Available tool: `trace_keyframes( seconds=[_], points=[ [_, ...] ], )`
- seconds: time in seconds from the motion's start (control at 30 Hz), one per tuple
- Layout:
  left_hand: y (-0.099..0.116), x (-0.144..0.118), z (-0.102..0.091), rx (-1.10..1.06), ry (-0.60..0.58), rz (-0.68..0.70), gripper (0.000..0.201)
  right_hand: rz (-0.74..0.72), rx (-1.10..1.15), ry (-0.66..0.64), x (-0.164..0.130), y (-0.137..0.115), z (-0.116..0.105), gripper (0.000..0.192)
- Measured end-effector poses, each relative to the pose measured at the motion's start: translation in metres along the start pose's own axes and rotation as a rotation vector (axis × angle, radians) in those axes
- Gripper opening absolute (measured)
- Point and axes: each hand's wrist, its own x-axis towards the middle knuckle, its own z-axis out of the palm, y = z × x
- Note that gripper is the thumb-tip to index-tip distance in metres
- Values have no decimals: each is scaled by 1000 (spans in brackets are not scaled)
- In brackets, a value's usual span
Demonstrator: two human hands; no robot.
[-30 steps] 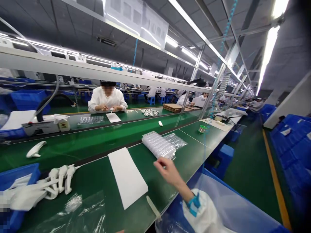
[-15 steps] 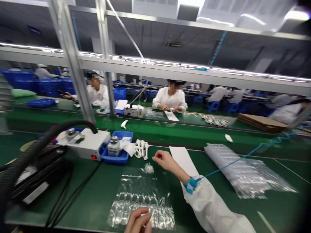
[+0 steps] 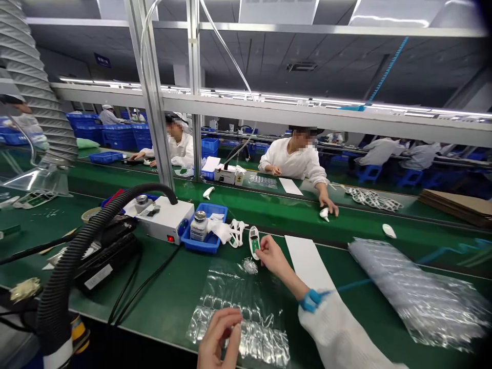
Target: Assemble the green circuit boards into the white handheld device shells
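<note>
White casing (image 3: 254,241) pinched in right hand (image 3: 272,254); left hand (image 3: 217,341) fingers curled on blister tray (image 3: 246,318), green counter (image 3: 161,302) near.

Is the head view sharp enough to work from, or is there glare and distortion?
Head view: mostly sharp at centre; the right hand is clear, the left hand slightly soft; ceiling light glares off the clear plastic tray; straight rails bow at the edges.

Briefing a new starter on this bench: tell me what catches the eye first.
The right hand reaches forward at mid-bench, fingers on a small white part with a green board. Nearer, the left hand pinches the edge of a clear blister tray on the green table. At left, a thick black ribbed hose arcs over the bench.
</note>
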Motion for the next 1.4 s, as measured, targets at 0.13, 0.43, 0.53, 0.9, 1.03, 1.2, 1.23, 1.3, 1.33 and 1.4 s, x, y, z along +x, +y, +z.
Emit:
trace_keyframes(
  seconds=[0.13, 0.43, 0.53, 0.9, 1.03, 1.2, 1.23, 1.3, 1.33, 1.4],
  points=[
    [11, 14, 12, -332, -79, -286, 45, 16, 274, -144, -84, -17, -2, 27],
    [15, 7, 51, -392, -193, -401, 60, -197, -35, -117, -158, -27, -16, 11],
    [17, 2, 54, -296, -245, -388, 56, -335, -125, -154, -151, -33, -30, 17],
    [14, -6, 54, -13, -390, -383, 61, -421, -372, -279, -145, -37, -41, 15],
    [12, -7, 53, 22, -413, -370, 61, -380, -354, -329, -144, -37, -42, 15],
    [5, -3, 46, -42, -421, -421, 65, -381, -318, -391, -137, -41, -39, 18],
    [5, -1, 42, -63, -412, -432, 64, -405, -311, -383, -132, -42, -39, 18],
    [6, 4, 34, -123, -343, -475, 60, -446, -280, -303, -116, -43, -41, 17],
    [8, 7, 29, -158, -292, -496, 60, -459, -273, -234, -104, -42, -42, 16],
    [14, 13, 20, -210, -206, -519, 60, -489, -361, -78, -78, -36, -39, 15]
  ],
)
